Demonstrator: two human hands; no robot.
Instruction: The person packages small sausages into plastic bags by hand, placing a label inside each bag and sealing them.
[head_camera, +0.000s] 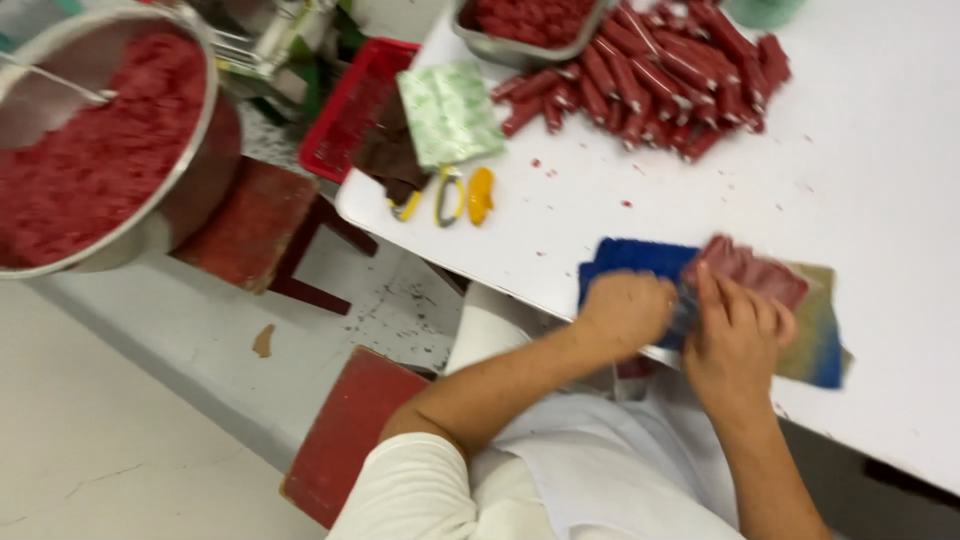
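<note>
My left hand (628, 308) is curled into a fist at the near edge of the white table (880, 220), gripping one end of a reddish flat piece (752, 266). My right hand (734, 336) lies beside it with fingers pressed down on the same piece. The piece rests on a blue and tan cloth (632, 258) spread at the table edge. What lies between the two hands is blurred.
A pile of several red sticks (660, 75) lies at the far side, beside a metal tray (520, 30) of red pieces. Scissors (450, 195), a green patterned cloth (450, 112), a large metal bowl (95, 140) of red mince, red stools (255, 225) and a red crate (355, 105) stand left.
</note>
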